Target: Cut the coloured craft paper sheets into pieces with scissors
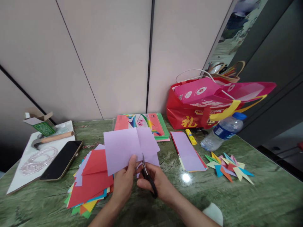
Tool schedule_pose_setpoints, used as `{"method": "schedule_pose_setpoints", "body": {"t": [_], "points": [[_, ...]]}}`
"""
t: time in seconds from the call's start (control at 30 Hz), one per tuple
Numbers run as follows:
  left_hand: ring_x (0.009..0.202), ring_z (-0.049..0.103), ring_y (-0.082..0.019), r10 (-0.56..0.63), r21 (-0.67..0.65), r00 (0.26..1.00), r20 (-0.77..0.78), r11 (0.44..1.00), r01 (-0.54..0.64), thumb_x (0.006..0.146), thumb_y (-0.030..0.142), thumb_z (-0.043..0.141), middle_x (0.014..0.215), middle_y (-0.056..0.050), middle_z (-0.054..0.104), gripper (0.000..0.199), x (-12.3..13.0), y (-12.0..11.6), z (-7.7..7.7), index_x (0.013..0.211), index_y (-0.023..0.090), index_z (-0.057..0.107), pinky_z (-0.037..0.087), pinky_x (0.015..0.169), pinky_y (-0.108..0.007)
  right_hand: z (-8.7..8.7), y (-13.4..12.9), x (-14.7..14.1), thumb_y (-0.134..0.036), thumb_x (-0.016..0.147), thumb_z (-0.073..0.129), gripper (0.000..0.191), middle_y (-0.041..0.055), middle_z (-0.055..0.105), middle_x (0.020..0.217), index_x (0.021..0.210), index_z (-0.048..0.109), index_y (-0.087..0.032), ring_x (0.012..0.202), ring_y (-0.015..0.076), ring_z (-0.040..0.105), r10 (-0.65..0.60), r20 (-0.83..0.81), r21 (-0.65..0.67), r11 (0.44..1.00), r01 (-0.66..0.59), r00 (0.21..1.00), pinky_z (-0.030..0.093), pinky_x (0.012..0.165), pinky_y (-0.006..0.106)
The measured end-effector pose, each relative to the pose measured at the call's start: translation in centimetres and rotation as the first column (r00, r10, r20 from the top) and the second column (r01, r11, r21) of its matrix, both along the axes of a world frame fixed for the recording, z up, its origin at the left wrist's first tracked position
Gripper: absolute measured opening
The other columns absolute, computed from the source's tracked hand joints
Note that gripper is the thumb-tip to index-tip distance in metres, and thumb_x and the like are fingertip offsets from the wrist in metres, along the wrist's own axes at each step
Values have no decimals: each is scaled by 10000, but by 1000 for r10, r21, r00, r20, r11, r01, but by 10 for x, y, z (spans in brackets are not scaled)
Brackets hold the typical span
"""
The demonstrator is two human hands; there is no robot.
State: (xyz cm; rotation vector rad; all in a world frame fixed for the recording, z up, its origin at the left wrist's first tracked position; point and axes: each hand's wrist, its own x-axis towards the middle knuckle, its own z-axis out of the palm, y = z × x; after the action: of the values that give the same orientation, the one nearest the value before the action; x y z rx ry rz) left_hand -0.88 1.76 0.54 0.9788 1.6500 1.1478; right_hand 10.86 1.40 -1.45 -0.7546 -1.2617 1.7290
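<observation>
A sheet of lilac paper (121, 146) is pinched in my left hand (125, 178), thumb on top near its lower edge. The sheet shows a crease down its middle, and its right part is lifted at an angle. My right hand (157, 181) grips black-handled scissors (149, 179), fingers wrapped round the handles. The blades point up and away from me, at the paper's lower edge beside my left fingertips. To the left of my hands lies a loose pile of coloured paper (94, 186), red and lilac on top.
Behind the sheet lies a pack of coloured paper (120, 121). Farther right are lilac strips (188, 153), a glue stick (191, 136), a water bottle (222, 132), folded paper pieces (228, 167) and a red bag (180, 113). Leftward are a phone (62, 160), a hammer (56, 137) and beads (39, 160).
</observation>
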Motion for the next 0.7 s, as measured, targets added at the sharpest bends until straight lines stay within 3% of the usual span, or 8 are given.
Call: {"method": "schedule_pose_setpoints", "body": {"t": [0.2,0.5,0.7], "points": [[915,604,-274,-5,-2,1000,4,1000,5,674,577,504,832,-141,696,522,-2,0,-5,740,94,693,382,895,-365,-4,0,0,-358,603,734,354,-67,378,581,791,516,-151,530,74,284,-6,-12,-17,1000,6,1000,203,479,213],[936,601,-270,5,64,994,109,998,-12,652,562,544,833,-146,695,509,-3,2,-15,749,85,694,401,889,-349,-5,1,-2,-368,637,702,316,-56,407,596,746,502,-148,534,71,297,-33,-3,27,999,33,999,220,476,208],[919,608,-252,-10,47,994,113,999,5,658,568,532,833,-143,696,520,-2,1,-12,768,84,688,418,865,-319,-8,0,-1,-410,641,685,334,-66,398,550,756,504,-154,495,69,306,-27,38,14,1000,27,999,230,459,211]]}}
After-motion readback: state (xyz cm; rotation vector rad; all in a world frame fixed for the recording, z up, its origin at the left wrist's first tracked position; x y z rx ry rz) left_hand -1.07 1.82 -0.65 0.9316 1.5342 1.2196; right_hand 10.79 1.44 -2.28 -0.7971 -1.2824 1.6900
